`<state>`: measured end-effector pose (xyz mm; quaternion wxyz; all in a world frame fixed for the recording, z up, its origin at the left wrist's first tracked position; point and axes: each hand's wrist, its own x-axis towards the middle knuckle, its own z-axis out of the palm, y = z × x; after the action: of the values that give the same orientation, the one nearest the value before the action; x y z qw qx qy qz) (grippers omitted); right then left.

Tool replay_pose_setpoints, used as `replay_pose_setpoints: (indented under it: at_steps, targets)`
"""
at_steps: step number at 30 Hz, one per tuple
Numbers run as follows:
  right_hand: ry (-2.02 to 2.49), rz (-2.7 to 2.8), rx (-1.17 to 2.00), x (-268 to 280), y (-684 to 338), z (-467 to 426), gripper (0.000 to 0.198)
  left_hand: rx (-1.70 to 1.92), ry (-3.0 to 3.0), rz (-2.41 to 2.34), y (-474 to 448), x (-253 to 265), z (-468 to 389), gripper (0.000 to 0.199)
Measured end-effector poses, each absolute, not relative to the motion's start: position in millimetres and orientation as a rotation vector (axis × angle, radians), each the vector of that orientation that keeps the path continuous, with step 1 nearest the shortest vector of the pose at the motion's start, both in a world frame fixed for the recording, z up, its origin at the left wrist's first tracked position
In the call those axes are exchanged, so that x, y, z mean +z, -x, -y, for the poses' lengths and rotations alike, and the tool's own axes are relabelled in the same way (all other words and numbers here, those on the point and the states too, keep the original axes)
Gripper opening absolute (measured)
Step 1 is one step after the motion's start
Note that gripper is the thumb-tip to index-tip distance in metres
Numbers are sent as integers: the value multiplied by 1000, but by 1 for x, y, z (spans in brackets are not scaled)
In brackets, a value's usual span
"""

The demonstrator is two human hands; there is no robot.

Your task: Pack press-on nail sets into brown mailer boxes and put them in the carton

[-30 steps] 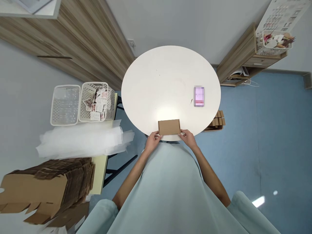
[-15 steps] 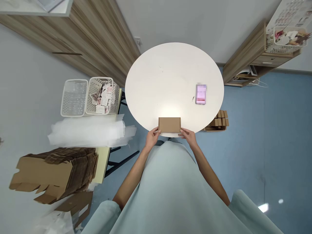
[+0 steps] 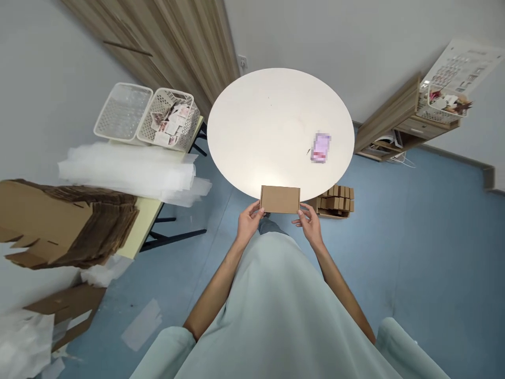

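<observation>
A small closed brown cardboard box [image 3: 280,200] is held level between my two hands, at the near edge of the round white table [image 3: 272,126]. My left hand [image 3: 249,221] grips its left end, thumb at the near corner and fingers along the side. At the right end, my right hand [image 3: 310,221] pinches the near corner with its thumb in front, and some fingers reach beneath. The box's near part sticks out past the table edge. A phone-like pinkish object [image 3: 321,147], blurred, lies on the table's right side.
A carton of small brown boxes [image 3: 335,202] stands on the floor, right of the table. Left, a side table [image 3: 148,218] bears white plastic baskets [image 3: 169,118], stacked translucent sheets [image 3: 130,171] and flattened cardboard boxes [image 3: 79,226]. A wooden cabinet [image 3: 390,116] stands far right.
The box, still in both hands, has come back a little from the table and overhangs its edge more. My view has turned and shifted slightly.
</observation>
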<state>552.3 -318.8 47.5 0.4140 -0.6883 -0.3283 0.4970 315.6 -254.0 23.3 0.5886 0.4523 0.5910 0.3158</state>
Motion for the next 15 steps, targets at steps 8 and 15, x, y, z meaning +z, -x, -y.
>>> replay_pose_setpoints:
  at_steps: [8,15]
  targets:
    - [1856,665,1215,62,-615,433,70,635,-957,-1190,-384,6,336,60]
    - [1845,453,1206,57,-664,477,65,454,-1158,-1268,-432,-2,351,44]
